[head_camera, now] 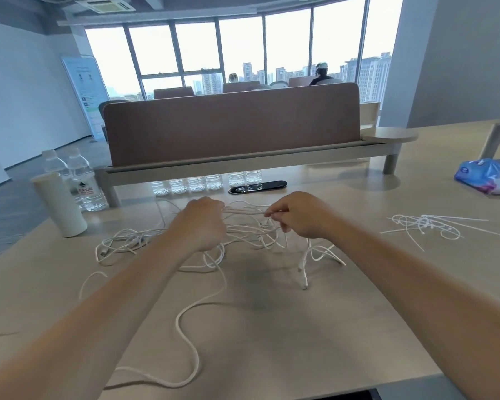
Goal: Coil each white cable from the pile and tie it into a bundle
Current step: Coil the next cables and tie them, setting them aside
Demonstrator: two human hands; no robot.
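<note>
A tangled pile of white cables (pixel 133 243) lies on the light wooden table (pixel 272 327). Above it my left hand (pixel 204 223) grips folded loops of one white cable (pixel 243 210). My right hand (pixel 298 215) pinches the other end of those loops, which stretch between the two hands. A loose length of cable (pixel 191 310) trails down toward the table's front edge, and a plug end (pixel 304 284) hangs below my right hand. A heap of white cable ties (pixel 427 228) lies to the right.
A white cylinder cup (pixel 59 204) and two water bottles (pixel 81 180) stand at the left. Several bottles (pixel 197 183) line up under a brown desk divider (pixel 231 122) beside a black socket panel (pixel 257 186). A blue plastic pack (pixel 488 176) lies far right.
</note>
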